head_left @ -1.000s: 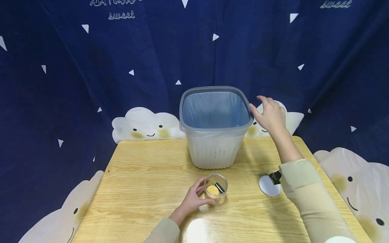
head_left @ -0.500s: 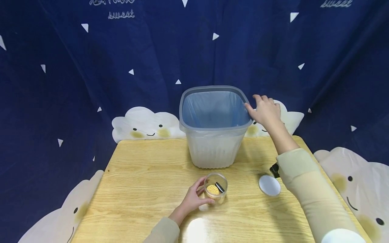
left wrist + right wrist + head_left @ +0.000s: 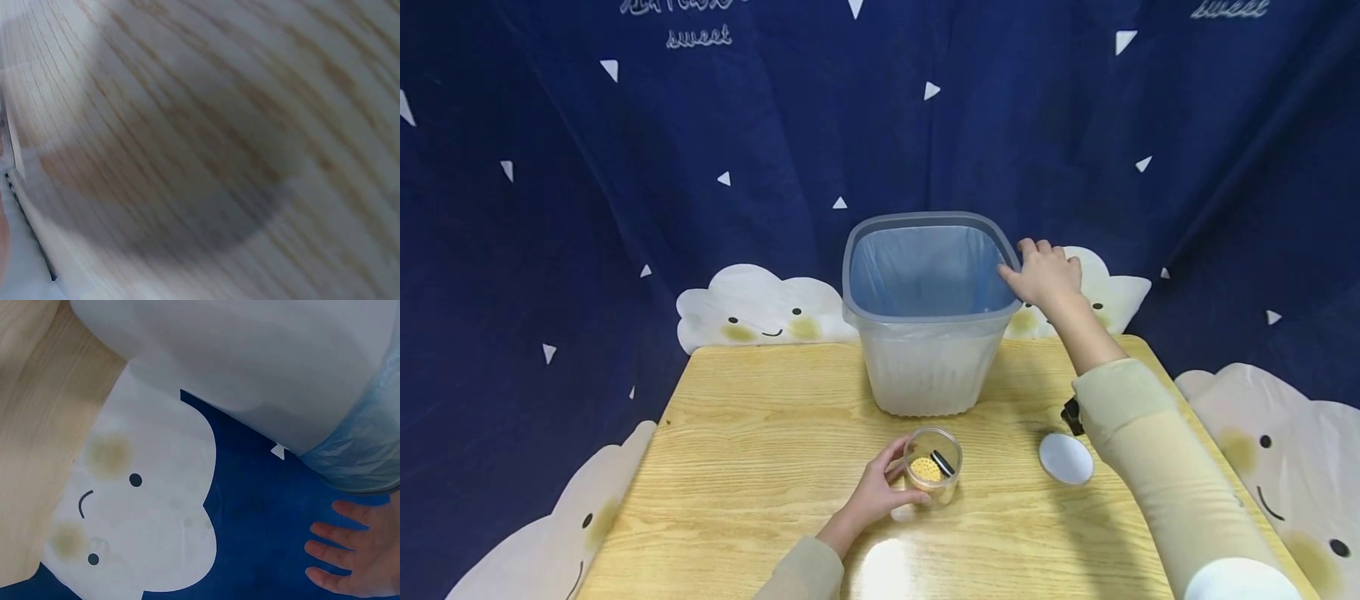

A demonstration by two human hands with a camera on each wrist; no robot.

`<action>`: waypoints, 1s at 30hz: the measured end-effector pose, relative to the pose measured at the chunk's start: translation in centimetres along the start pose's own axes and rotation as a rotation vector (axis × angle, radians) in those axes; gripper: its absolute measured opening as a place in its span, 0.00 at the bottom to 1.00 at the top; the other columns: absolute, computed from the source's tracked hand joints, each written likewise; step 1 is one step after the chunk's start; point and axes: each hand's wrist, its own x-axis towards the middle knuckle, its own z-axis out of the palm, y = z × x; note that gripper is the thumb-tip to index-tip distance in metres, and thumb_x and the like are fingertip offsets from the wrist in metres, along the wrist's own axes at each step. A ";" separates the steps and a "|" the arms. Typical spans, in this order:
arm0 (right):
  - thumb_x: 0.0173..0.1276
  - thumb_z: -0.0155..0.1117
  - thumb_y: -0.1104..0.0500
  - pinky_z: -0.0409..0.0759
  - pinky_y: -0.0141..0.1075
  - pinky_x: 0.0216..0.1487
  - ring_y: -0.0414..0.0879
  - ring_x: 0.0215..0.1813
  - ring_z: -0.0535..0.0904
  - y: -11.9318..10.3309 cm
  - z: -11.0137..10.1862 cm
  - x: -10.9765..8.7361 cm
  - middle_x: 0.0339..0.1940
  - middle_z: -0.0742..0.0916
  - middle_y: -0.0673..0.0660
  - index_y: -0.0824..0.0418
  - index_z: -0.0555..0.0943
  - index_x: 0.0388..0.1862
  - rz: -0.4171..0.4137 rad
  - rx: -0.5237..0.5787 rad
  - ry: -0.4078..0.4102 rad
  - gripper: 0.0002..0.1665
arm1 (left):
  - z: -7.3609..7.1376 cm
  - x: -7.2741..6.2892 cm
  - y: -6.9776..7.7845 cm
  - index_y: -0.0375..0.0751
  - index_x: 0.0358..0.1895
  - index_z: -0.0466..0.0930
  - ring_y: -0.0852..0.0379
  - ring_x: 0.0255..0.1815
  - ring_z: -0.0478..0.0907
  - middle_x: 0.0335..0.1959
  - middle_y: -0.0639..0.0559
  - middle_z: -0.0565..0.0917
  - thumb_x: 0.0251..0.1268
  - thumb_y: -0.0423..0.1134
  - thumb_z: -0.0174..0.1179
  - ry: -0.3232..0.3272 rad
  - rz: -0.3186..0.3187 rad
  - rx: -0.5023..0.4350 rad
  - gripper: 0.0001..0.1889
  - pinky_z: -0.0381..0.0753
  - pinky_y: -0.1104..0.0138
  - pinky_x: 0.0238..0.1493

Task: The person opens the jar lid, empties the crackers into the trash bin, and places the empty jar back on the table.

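Overall, a navy curtain [image 3: 775, 100] with white triangles and smiling clouds fills the background. Before it, a wood-grain table [image 3: 760, 417]. At the table's far side: grey-rimmed wastebasket [image 3: 925, 371], upright, lined with a translucent bag [image 3: 928, 271], blocking part of the cloud print behind. Beige right sleeve [image 3: 1150, 467] crosses the table's right part, covering some of the surface. Right hand [image 3: 1047, 273] at the wastebasket's right rim: fingers spread wide, thumb over the edge; firmness of contact cannot be told. Left hand [image 3: 878, 492] curled around a clear cup [image 3: 942, 495]; cup upright, nearer the person than the wastebasket. White lid-like disc [image 3: 1066, 459] lies to the cup's right, well apart. Inside the cup: yellow perforated biscuit [image 3: 925, 469] and, beside it, dark sandwich cookie [image 3: 942, 463] seen edge-on
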 end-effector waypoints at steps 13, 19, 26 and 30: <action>0.69 0.43 0.44 0.54 0.65 0.60 0.70 0.64 0.54 0.1 0.1 -0.1 0.68 0.58 0.71 0.62 0.49 0.72 0.005 0.013 -0.095 0.39 | 0.1 0.0 0.3 0.37 0.65 0.59 0.38 0.64 0.61 0.62 0.33 0.65 0.41 0.31 0.72 -0.001 -0.003 0.025 0.44 0.65 0.55 0.63; 0.69 0.41 0.46 0.50 0.65 0.63 0.70 0.66 0.51 0.0 0.1 0.0 0.69 0.56 0.71 0.59 0.45 0.73 -0.006 0.021 -0.125 0.39 | 0.1 -0.1 0.2 0.36 0.65 0.59 0.37 0.63 0.61 0.62 0.32 0.65 0.41 0.31 0.72 0.002 0.014 0.043 0.44 0.65 0.54 0.63; 0.70 0.40 0.48 0.37 0.64 0.66 0.68 0.70 0.41 0.0 0.0 0.1 0.71 0.50 0.71 0.58 0.43 0.74 -0.022 0.027 -0.164 0.38 | 0.4 -0.3 0.2 0.38 0.66 0.57 0.36 0.63 0.60 0.63 0.33 0.63 0.42 0.32 0.72 0.012 0.029 0.064 0.45 0.63 0.50 0.64; 0.70 0.40 0.48 0.35 0.64 0.67 0.67 0.71 0.40 0.0 -0.1 0.0 0.72 0.49 0.70 0.58 0.43 0.74 -0.020 0.026 -0.172 0.38 | 0.5 -0.4 0.6 0.36 0.66 0.56 0.35 0.64 0.60 0.63 0.35 0.63 0.42 0.30 0.71 0.014 0.035 0.074 0.44 0.62 0.48 0.64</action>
